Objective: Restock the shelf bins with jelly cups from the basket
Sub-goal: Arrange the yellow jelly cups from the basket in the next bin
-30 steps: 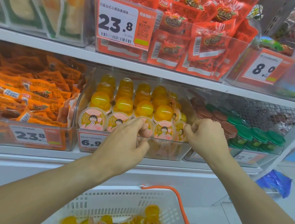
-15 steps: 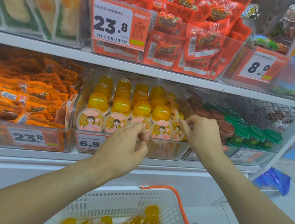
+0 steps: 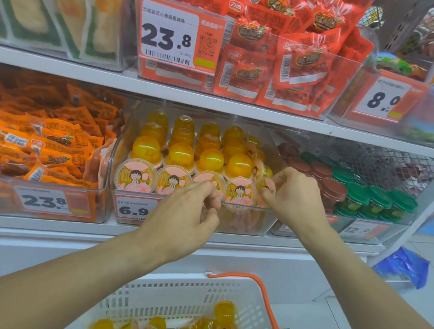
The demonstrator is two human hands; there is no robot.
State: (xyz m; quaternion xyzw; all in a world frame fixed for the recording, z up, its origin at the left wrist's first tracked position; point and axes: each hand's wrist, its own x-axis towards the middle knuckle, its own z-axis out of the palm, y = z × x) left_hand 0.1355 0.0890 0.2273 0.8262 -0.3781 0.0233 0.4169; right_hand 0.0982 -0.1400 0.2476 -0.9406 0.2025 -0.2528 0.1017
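While both arms reach up from below, the left hand sits at the front lip of the clear shelf bin, its fingers curled in against the third jelly cup of the front row; it looks like a pinch on that cup's edge, though the knuckles hide the contact itself. The right hand is at the bin's right front corner, thumb and fingertips closed around a jelly cup at the end of the row, which stands tilted with its pink lid facing out.

The bin is nearly full: a front row of cups standing on edge with their cartoon lids forward, and behind them rows of yellow-orange cups set dome-up. A 6.9 price tag is fixed to the bin's front, partly covered by the left wrist.

Down by the person's waist, a white basket with an orange handle holds more loose jelly cups, heaped at the bottom.

To the left of the jelly bin lies a bin of orange snack packets; to the right, one of brown- and green-lidded cups. On the shelf above, red packets stand behind a 23.8 tag.
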